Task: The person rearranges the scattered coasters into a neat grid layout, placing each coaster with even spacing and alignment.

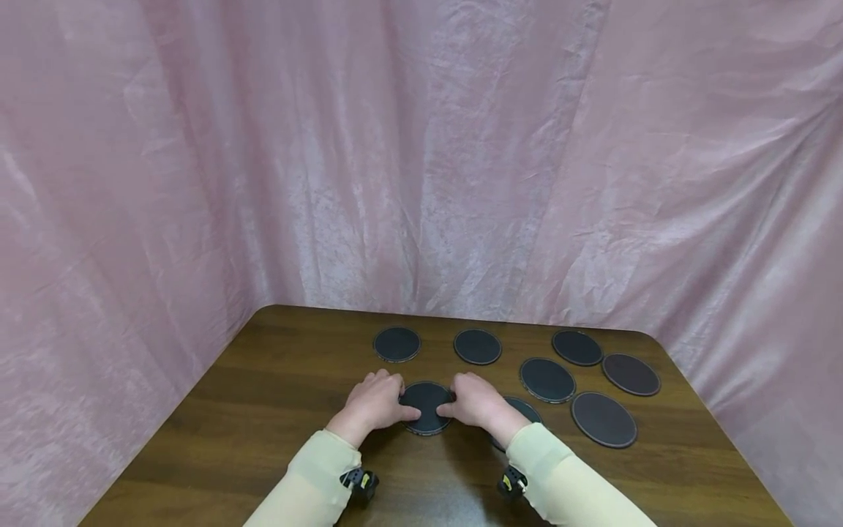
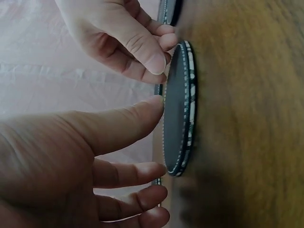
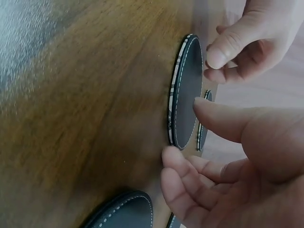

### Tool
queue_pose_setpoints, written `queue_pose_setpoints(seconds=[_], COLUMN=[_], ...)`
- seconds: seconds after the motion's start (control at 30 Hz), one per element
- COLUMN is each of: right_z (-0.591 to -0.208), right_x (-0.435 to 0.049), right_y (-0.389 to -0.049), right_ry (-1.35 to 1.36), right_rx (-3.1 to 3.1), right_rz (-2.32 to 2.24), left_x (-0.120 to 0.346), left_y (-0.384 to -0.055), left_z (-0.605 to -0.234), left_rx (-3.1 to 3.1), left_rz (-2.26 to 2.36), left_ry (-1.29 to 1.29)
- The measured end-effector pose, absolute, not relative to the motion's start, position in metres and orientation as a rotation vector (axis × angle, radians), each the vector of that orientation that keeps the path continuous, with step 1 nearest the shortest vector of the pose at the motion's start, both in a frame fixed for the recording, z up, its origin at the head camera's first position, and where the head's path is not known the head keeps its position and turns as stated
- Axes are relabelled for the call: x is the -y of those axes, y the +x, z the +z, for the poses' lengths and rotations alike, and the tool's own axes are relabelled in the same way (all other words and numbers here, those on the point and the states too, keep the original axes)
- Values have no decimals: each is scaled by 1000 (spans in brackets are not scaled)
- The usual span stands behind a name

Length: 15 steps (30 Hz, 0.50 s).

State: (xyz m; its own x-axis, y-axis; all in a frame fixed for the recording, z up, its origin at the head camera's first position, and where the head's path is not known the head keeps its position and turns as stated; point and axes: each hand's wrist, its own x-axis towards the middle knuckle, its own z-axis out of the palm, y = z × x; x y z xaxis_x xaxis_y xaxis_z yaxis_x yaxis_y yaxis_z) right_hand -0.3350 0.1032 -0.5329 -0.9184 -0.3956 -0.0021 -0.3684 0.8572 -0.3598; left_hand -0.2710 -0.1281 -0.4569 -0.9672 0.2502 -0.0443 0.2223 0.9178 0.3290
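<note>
Discs (image 1: 549, 380) lie around, the right hand (image 1: 476, 401) half-hiding one; it and the left hand (image 1: 374, 402), both loosely spread, flank a round, upward-facing coaster (image 1: 426, 405).

Draped pink curtain (image 1: 421, 161), brown wood-grain table (image 1: 263, 395) with rounded corners

Draped pink velvety curtain (image 1: 421, 161), brown wood-grain table (image 1: 217, 424), rounded corners

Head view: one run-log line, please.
left hand: at left edge of black disc | right hand: at its right edge | table: seven other discs, mostly rightward
</note>
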Motion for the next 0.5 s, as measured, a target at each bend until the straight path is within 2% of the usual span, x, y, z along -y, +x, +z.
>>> queue_pose_setpoints(seconds=[0.2,0.33,0.5], right_z=[-457,-440,-439], right_x=[-88,-86,-85], right_y=[-284,-277,-282], right_ry=[-484,-453,-433], right_rx=[-2970,-2985,-2996], right_rz=[-530,-434,-408], left_x=[131,134,138], left_y=[-272,-274,-278], left_z=[-453,-451,-450], left_rx=[-3045,-3084,-3123], left_rz=[494,481,459], left_ry=[338,319,295])
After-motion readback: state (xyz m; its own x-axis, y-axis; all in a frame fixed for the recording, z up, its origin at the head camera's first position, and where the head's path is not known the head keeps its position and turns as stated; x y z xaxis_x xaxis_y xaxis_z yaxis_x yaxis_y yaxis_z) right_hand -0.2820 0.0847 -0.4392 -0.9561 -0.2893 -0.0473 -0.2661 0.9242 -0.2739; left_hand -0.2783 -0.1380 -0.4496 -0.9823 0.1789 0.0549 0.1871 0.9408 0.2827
